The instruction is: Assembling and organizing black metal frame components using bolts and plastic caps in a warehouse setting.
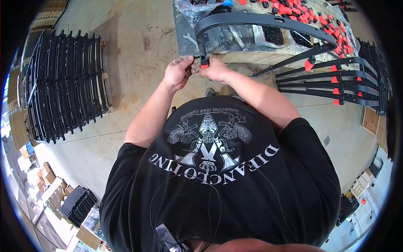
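Note:
A long curved black plastic bar (pixel 260 20) arcs over the workbench (pixel 182 40), its near end hanging down at the bench edge. A small red clip (pixel 204 65) sits at that end. My left hand (pixel 178 72) pinches the bar's end from the left, next to a thin black piece. My right hand (pixel 216 69) closes on the same end and the red clip from the right. Both hands meet just below the bench edge, above my black printed shirt (pixel 218 176).
Finished black bars with red clips (pixel 331 82) lie stacked to the right. Loose red clips (pixel 306 14), bags of black parts (pixel 273 35) and a wrench (pixel 189 38) lie on the bench. A rack of black bars (pixel 63 84) stands on the left, on the concrete floor (pixel 138 54).

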### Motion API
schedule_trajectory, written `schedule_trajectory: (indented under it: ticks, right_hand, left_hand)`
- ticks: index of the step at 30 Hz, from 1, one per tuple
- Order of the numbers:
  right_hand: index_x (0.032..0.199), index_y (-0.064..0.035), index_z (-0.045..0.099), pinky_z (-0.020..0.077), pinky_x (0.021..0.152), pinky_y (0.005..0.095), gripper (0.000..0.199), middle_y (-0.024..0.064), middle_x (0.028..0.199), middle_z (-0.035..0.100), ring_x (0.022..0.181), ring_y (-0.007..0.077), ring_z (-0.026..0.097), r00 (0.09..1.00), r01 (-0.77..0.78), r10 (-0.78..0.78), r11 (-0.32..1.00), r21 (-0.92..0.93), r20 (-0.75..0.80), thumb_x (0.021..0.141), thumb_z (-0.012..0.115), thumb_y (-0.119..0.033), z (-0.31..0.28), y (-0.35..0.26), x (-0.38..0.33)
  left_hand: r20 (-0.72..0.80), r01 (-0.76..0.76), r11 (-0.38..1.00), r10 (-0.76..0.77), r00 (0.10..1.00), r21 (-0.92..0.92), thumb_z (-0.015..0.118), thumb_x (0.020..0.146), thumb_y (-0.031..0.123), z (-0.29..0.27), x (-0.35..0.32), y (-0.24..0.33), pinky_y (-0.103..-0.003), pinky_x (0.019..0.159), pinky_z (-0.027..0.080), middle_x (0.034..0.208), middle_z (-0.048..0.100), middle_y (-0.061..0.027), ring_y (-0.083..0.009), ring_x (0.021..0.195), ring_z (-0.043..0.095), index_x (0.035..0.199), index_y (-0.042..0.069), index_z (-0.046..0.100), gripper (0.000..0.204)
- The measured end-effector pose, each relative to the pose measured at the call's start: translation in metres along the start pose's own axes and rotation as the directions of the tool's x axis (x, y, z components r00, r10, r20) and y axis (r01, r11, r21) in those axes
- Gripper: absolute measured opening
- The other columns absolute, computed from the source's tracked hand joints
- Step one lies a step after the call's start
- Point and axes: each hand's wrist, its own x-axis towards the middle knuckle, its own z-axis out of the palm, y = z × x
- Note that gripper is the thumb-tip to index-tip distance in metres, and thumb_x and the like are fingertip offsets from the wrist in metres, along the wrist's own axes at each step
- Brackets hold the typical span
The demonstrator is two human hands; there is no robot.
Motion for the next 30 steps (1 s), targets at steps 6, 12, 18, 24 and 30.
schedule_trajectory:
  ticks: [6,12,18,24,30]
  right_hand:
    - [0.11,-0.004,0.065,0.0494,0.085,0.0318,0.036,0.0046,0.103,0.067,0.093,0.0148,0.063,0.993,0.116,-0.108,0.967,0.227,-0.046,0.08,0.081,-0.016,-0.008,0.017,0.001]
    - [0.12,-0.0063,0.066,0.0481,0.083,0.0301,0.039,0.0019,0.105,0.067,0.095,0.0129,0.06,0.989,0.136,-0.15,0.917,0.376,0.007,0.085,0.078,-0.018,-0.013,0.018,-0.005]
    - [0.116,-0.0068,0.071,0.0461,0.078,0.029,0.044,0.0022,0.104,0.068,0.089,0.0117,0.059,0.995,-0.049,0.012,0.922,0.385,0.098,0.081,0.081,-0.033,-0.021,0.011,-0.016]
    - [0.12,-0.0062,0.068,0.0429,0.068,0.0254,0.046,-0.0011,0.096,0.064,0.079,0.0082,0.053,0.997,-0.052,0.023,0.904,0.423,0.074,0.082,0.078,-0.03,-0.023,0.017,-0.017]
    - [0.12,-0.0056,0.066,0.0422,0.067,0.0253,0.041,-0.0007,0.095,0.063,0.078,0.0078,0.052,0.988,-0.055,-0.04,0.818,0.573,0.152,0.083,0.076,-0.022,-0.025,0.022,-0.018]
  left_hand:
    - [0.04,0.063,0.995,-0.06,0.997,-0.075,0.062,0.103,0.019,-0.005,0.008,-0.003,-0.027,0.072,0.055,0.092,0.069,-0.0041,-0.0121,0.076,0.062,0.107,0.004,0.065,0.016]
    - [0.073,0.089,0.985,-0.079,0.994,-0.147,0.065,0.102,0.021,-0.002,0.014,-0.011,-0.026,0.072,0.054,0.092,0.068,-0.0029,-0.0115,0.077,0.061,0.106,0.005,0.065,0.016]
    - [0.011,0.065,0.998,-0.065,0.998,-0.005,0.069,0.1,0.023,-0.004,0.023,-0.011,-0.025,0.064,0.049,0.091,0.068,-0.0019,-0.0106,0.075,0.061,0.107,0.005,0.067,0.02]
    - [-0.184,-0.047,0.828,0.179,0.967,0.558,0.062,0.102,0.014,0.023,-0.001,-0.011,-0.025,0.07,0.05,0.106,0.071,-0.0062,-0.0107,0.083,0.062,0.123,-0.003,0.063,0.027]
    - [-0.064,-0.3,0.85,0.361,0.93,0.433,0.057,0.1,0.002,0.028,-0.025,-0.042,-0.029,0.103,0.047,0.138,0.06,-0.0111,-0.013,0.114,0.058,0.155,-0.005,0.036,0.058]
